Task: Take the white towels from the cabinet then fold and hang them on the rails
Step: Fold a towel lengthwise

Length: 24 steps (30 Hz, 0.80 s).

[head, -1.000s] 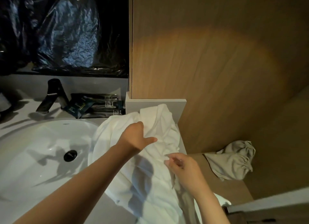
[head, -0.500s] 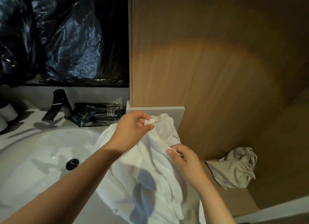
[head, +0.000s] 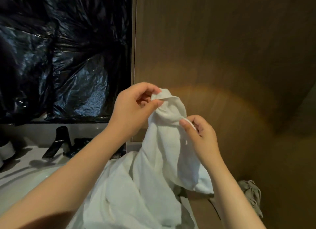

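Centre of the frame: the left hand [head: 135,105] pinches the white towel [head: 153,169] at its top edge, the right hand [head: 199,136] pinches just below-right, cloth draping down over the counter [head: 20,174].

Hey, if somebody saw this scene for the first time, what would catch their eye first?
The bright white towel in the centre, pinched at its top edge by the left hand and the right hand, the rest draping down. Next, the crinkled black plastic sheet filling the upper left above the black faucet, and a crumpled grey cloth at lower right.
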{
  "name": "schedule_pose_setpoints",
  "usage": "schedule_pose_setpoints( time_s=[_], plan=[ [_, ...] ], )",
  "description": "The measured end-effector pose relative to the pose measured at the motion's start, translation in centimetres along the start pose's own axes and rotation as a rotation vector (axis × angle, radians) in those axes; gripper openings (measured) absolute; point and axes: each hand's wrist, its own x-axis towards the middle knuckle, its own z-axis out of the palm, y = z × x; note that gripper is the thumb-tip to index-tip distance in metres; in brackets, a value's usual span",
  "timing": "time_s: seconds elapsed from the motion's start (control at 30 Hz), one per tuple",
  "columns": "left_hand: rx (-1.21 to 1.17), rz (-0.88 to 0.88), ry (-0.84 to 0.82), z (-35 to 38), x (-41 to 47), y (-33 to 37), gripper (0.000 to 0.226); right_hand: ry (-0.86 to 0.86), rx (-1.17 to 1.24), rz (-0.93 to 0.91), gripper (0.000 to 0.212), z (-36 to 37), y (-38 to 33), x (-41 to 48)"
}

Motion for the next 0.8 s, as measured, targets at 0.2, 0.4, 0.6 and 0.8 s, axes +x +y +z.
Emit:
schedule_pose_setpoints(
  time_s=[0.2, 0.4, 0.6, 0.8],
  plan=[
    [0.208, -0.167, -0.209, -1.5, -1.4, -3.6, 0.014, -0.222, 0.015, 0.122, 0.022, 0.1, 1.4, -1.7],
    [0.244, -0.345, -0.294, -2.6, -6.3, -7.7, 0.012, -0.252, -0.053, 0.286, 0.013, 1.1, 4.9, -3.8],
    [0.229, -0.378, -0.304, -3.4, -7.9, -8.9, 0.012, -0.402, -0.140, 0.187, 0.039, 3.1, 4.7, -2.6],
    [0.100, -0.653, -0.232, -2.6, -9.9, -8.3, 0.050, -0.468, -0.245, 0.073, 0.010, 5.6, 4.3, -1.0]
  ],
)
